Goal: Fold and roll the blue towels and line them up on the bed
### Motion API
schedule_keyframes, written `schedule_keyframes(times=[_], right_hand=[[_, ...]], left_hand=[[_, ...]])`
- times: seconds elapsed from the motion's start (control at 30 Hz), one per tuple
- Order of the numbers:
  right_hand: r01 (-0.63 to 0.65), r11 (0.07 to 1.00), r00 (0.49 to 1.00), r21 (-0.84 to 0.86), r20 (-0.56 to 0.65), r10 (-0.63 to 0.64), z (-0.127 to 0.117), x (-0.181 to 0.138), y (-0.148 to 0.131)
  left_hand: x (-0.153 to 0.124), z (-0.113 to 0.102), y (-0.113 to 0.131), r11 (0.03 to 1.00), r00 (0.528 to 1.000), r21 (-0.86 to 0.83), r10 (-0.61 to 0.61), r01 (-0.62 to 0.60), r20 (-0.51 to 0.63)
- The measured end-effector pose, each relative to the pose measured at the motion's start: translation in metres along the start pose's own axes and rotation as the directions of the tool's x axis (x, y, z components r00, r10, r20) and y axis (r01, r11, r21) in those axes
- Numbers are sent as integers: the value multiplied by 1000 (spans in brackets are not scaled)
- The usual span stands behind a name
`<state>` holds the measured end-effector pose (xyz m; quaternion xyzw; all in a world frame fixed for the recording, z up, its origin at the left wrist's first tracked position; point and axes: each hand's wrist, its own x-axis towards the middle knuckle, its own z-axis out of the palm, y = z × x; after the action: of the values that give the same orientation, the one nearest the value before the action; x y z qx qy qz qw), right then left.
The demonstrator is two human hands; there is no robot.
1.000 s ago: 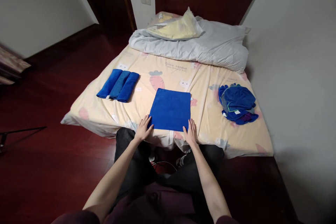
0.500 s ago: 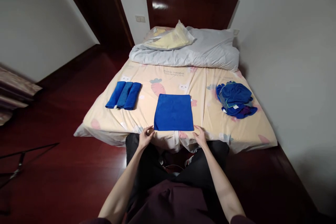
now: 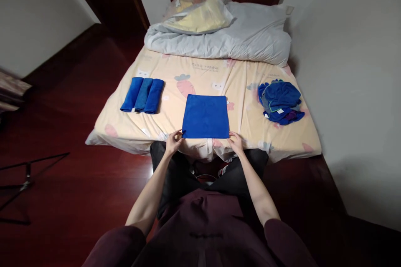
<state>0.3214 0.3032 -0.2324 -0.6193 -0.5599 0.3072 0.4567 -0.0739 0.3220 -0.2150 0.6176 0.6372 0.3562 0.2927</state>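
Observation:
A square blue towel [image 3: 206, 116] lies flat on the bed near its front edge. My left hand [image 3: 173, 142] is at the towel's near left corner, its thumb and fingers closed on the edge. At the near right corner, my right hand [image 3: 235, 142] pinches the cloth in the same way. Off to the left lie three rolled blue towels [image 3: 143, 96], side by side, with a small white tag at the near end. A crumpled pile of blue towels [image 3: 280, 100] sits on the right, with green edging and white tags showing.
The bed [image 3: 175, 66] has a cream sheet printed with carrots and rabbits. A grey quilt [image 3: 253, 33] and a pale yellow pillow [image 3: 203, 21] lie at the head. On the left, a black metal stand [image 3: 26, 179] is on the dark red floor [image 3: 81, 200].
My view has tilted downward, so the bed appears higher. Both hands have come in against the towel's near corners, and their fingers have closed there. The towel itself remains flat.

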Motion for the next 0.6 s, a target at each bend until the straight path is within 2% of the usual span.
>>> schedule_keyframes(times=[0.07,0.17,0.3,0.43,0.6], right_hand=[[-10,1000,1000,-20,-4,10,1,-1,-2],[-4,997,1000,-77,19,5,1,-1,-2],[17,988,999,-153,46,-10,-1,1,0],[25,972,998,-234,63,-11,-2,6,-3],[61,951,995,-303,89,-36,-1,8,-13]], left_hand=[[3,2,0,999,1000,49,5,-6,27],[3,3,4,977,998,208,45,-54,49],[-1,2,13,887,972,401,185,-227,141],[0,5,20,814,920,443,273,-376,280],[9,7,20,793,892,431,300,-430,338]])
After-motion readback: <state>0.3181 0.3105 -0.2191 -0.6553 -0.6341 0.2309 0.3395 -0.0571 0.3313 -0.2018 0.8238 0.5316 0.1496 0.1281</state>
